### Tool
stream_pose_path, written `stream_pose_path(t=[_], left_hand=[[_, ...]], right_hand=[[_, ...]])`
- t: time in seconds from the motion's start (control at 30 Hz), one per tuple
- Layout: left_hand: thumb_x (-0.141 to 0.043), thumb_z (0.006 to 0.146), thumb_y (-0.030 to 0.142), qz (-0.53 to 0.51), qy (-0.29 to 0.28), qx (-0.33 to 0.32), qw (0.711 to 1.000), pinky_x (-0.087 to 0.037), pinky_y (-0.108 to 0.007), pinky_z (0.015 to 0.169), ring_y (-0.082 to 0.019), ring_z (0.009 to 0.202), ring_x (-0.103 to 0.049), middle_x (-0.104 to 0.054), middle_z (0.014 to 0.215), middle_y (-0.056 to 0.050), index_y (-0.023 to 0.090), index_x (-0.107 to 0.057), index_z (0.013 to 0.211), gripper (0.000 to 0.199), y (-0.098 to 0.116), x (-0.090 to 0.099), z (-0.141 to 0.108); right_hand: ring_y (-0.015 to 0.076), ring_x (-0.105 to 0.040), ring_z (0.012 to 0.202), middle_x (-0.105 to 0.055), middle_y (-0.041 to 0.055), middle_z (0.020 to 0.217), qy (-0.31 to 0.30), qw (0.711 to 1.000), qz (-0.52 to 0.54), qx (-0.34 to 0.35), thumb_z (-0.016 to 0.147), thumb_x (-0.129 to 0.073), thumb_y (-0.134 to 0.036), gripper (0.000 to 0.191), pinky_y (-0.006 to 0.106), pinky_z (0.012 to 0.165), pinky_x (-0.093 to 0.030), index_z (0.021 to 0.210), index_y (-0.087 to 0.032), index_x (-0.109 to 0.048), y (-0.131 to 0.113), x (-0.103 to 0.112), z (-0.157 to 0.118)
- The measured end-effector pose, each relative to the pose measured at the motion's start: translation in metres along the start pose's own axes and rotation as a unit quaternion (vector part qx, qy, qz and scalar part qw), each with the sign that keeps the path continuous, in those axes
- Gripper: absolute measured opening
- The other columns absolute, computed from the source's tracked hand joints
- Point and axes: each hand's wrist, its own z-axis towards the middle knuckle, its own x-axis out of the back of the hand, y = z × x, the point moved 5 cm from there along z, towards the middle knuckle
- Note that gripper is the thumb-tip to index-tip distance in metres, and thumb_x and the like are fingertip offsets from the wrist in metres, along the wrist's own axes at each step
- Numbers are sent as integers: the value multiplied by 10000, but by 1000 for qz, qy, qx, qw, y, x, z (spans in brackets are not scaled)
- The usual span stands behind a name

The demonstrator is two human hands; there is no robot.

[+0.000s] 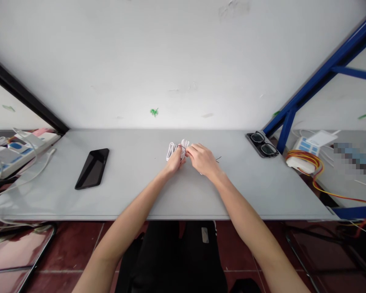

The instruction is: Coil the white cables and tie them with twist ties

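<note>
Black trousers [171, 256] filled the bottom of the view above a dark red tile floor [70, 248], and both bare forearms reached forward over the front edge of the grey tabletop [134, 199]. The left hand [174, 160] had its grip curled closed around a coiled white cable [171, 151], which sat between the hands, just ahead of the left one and nearer to it than to the right. The coil's loops spread sideways, so its long axis appeared to run across the person's body. The right hand [203, 159] came in from the right, its fingers [189, 151] at the coil beside a thin dark wire [181, 146] looped around it; whether that grip was clamped on the wire or only touching could not be told. Farther out, a black smartphone [92, 168] lay to the left, with a white power strip [15, 152] beyond it. A pair of glasses [261, 144] sat at the far right, near a white adapter [301, 160] trailing red and yellow wires.
</note>
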Motion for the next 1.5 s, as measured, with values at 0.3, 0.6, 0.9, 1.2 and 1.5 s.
stream_pose_path(t=[0.3, 0.6, 0.9, 1.2, 1.5], left_hand=[[-421, 876, 587, -183, -80, 47, 979, -181, -254, 462, -74, 464, -167, -304, 578, 43, 170, -566, 888, 441, 3, 0, -3], [-122, 915, 709, -119, -97, 47, 987, -198, -282, 485, -99, 461, -218, -310, 541, 7, 169, -563, 758, 715, -3, -8, -6], [-63, 840, 812, -56, -85, 23, 995, -195, -288, 483, -88, 437, -248, -339, 530, -3, 177, -527, 719, 795, -6, -7, -6], [-291, 830, 817, -64, -19, 39, 997, -175, -272, 468, -82, 436, -236, -287, 545, 14, 184, -533, 681, 694, -7, 2, -2], [-288, 922, 676, -115, -25, 42, 992, -174, -247, 441, -77, 432, -200, -282, 531, 25, 174, -510, 689, 597, -8, 3, 1]], right_hand=[[175, -538, 679, -648, 61, 789, -2, 995, -10, -99, 903, -403, -66, 228, 277, 569, -276, 857, -192, -587, 12, -5, 1], [185, -558, 687, -638, 69, 773, 41, 996, -1, -74, 931, -440, -130, 169, 279, 608, -327, 838, -191, -567, 8, -6, 1], [218, -574, 804, -644, 96, 837, -6, 997, -14, -73, 887, -434, -38, 199, 294, 646, -345, 895, -180, -573, 1, -4, 5], [195, -572, 768, -630, 63, 822, -86, 995, -32, -51, 808, -357, 64, 361, 288, 591, -299, 898, -206, -579, -1, -10, -1], [154, -514, 651, -644, 50, 802, -93, 988, 82, -97, 871, -404, -38, 231, 276, 580, -268, 875, -196, -571, 1, -10, 0]])
